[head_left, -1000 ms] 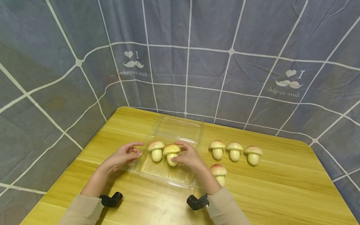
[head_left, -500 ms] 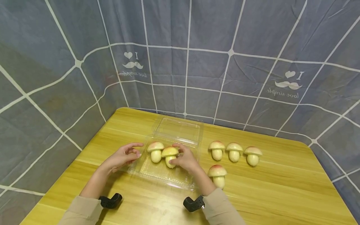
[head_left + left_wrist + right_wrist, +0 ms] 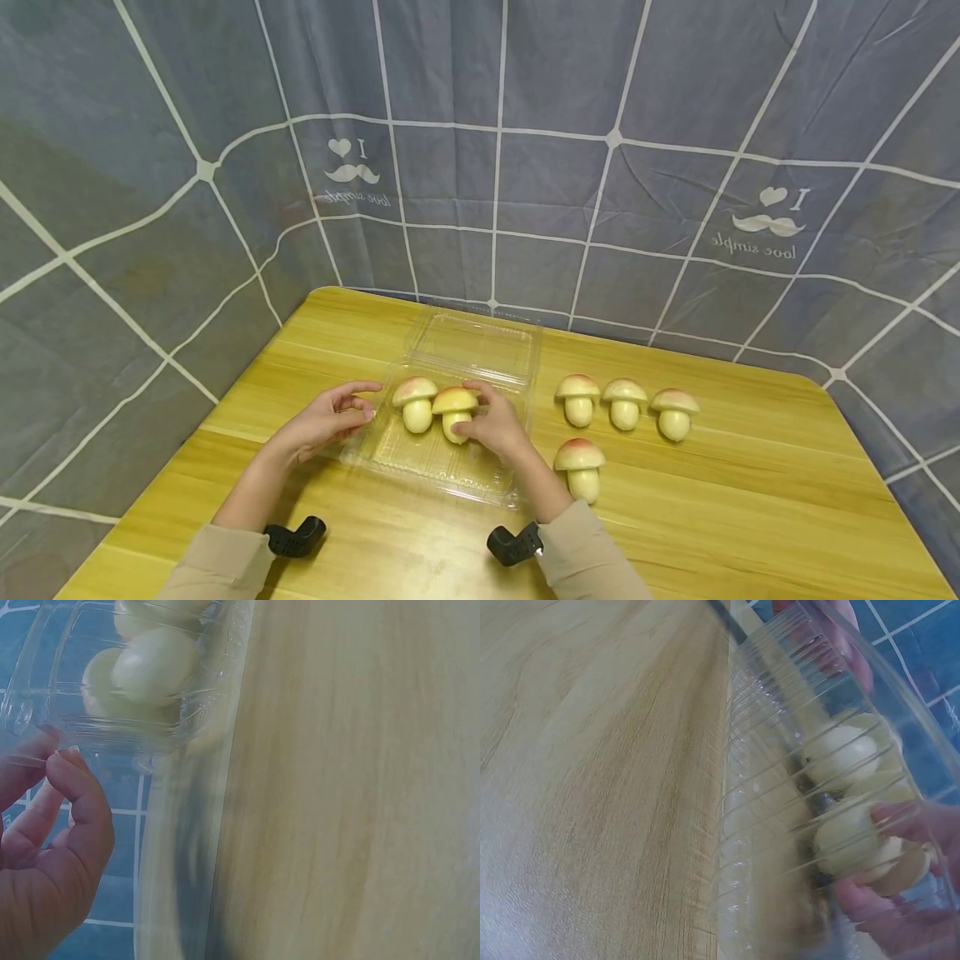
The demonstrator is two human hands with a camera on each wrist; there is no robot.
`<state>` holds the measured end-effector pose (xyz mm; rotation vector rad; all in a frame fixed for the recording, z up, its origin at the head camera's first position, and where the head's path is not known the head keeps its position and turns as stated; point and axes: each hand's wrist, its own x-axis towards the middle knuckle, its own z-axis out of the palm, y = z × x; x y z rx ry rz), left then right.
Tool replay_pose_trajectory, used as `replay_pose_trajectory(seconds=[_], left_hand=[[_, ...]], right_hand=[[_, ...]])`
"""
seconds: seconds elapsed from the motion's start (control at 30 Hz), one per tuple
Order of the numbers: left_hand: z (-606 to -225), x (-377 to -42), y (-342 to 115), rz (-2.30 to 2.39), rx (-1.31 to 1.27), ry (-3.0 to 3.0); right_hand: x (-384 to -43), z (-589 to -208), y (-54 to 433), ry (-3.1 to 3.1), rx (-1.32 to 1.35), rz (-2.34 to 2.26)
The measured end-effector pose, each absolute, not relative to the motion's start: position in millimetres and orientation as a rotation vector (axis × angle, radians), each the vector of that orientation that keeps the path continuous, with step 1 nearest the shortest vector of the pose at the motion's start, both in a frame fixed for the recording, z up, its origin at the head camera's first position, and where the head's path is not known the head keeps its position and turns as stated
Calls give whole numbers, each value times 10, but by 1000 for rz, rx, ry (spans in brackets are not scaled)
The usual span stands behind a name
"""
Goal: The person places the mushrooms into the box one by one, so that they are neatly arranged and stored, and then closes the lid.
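A clear plastic clamshell box (image 3: 382,454) lies on the table with its lid (image 3: 480,340) folded back. At its left rim is my left hand (image 3: 330,417); in the left wrist view the thumb and index fingertip pinch the plastic edge. Inside the box, toward the left, sits a mushroom (image 3: 416,404) with a reddish cap and pale stem. Right beside it is a second, yellow-capped mushroom (image 3: 454,400), which my right hand (image 3: 498,423) grips by cap and stem. In the right wrist view, the ribbed box wall (image 3: 739,825) overlaps both mushrooms and the right fingers.
To the right of the box, a row of mushrooms (image 3: 625,404) lies on the wooden table (image 3: 750,500). Another mushroom (image 3: 581,471) lies nearer, close to my right forearm. A grey gridded curtain (image 3: 555,192) hangs behind the table and along its left side.
My right hand has shifted slightly left with the yellow-capped mushroom, which dipped nearer me, then moved back up against the other one. My left hand has stayed at the box rim.
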<state>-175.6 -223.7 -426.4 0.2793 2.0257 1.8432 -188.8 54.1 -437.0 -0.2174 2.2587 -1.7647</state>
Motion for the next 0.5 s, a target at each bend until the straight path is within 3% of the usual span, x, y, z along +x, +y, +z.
replay_pose_trajectory(seconds=[0.5], left_hand=[[-4267,-1770,-2237,1826,252,2037]], right_hand=[[-1904,-4383,525,2299,-190,-1751]])
